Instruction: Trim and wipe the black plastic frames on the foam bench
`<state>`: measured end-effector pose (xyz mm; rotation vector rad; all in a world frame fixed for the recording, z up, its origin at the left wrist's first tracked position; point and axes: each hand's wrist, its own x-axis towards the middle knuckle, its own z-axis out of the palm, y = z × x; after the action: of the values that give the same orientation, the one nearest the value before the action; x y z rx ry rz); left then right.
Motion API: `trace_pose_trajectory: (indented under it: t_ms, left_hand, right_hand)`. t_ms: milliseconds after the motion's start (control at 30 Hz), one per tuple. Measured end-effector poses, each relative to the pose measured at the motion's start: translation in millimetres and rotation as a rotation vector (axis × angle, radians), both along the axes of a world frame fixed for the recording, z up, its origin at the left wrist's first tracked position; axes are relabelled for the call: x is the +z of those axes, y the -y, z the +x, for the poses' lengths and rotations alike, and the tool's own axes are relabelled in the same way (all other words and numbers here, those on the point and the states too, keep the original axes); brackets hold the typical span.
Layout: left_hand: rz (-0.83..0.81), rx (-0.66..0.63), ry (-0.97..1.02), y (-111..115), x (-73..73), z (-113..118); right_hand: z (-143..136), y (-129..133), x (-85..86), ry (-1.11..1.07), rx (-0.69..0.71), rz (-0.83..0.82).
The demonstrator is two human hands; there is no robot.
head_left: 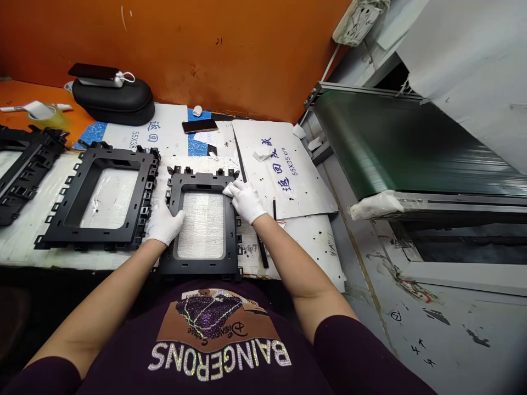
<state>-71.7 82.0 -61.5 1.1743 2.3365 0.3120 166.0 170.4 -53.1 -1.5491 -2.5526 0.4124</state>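
Observation:
A black plastic frame (200, 267) with a rounded rectangular opening lies on the bench in front of my body. My left hand (162, 224), in a white glove, grips its left side, with the thumb over the rim and the fingers at the outer edge. At its upper right corner, my gloved right hand (246, 201) pinches a small white wipe (228, 189) against the surface. A second black frame (93, 237) lies to the left of my left hand. Part of another black frame (31, 173) shows at the far left.
Behind the frames are a black case (113, 101), a dark phone (200, 126) and a tape roll (49, 119). Marked white foam sheets (304, 189) and a black pencil (274, 207) lie right of my right hand. Further right runs a green conveyor belt (382, 142).

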Motion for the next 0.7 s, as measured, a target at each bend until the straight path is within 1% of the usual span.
trace_pose_trajectory:
  t_ms: [67,133,200,267,367,467,533,600,667,700]
  left_hand:
    - [0.000,-0.002,0.013,0,2.1,0]
    - [-0.006,-0.009,0.020,0,5.5,2]
    - [-0.017,-0.011,0.020,0,8.8,3]
    - [-0.031,-0.007,0.017,0,10.4,4]
    - [-0.043,-0.006,0.010,-1,8.1,3]
    - [-0.023,-0.007,0.012,-1,3.2,1]
    - [-0.012,-0.009,0.013,0,0.8,-1]
    - [-0.008,-0.010,0.011,0,-0.7,-2]
    - [0.006,-0.012,0.013,1,-1.6,-3]
    - [0.019,-0.015,0.017,1,-1.9,-3]
  right_hand:
    - [10,0,-1.8,0.067,-0.026,-0.024]
    - [26,5,-2.5,0.081,-0.093,-0.038]
    - [39,10,-2.9,0.013,-0.126,-0.036]
    - [45,12,-4.1,-0.111,-0.111,-0.026]
    - [36,7,-8.6,-0.243,-0.119,-0.009]
    - [15,-5,-13.1,-0.221,-0.118,0.017]
    - [3,-11,-14.4,-0.142,-0.049,0.023]
    - [-3,-11,-14.3,-0.076,0.045,0.028]
    - [-3,-1,-13.9,-0.054,0.110,0.041]
    - [-1,8,-14.1,-0.051,0.139,0.041]
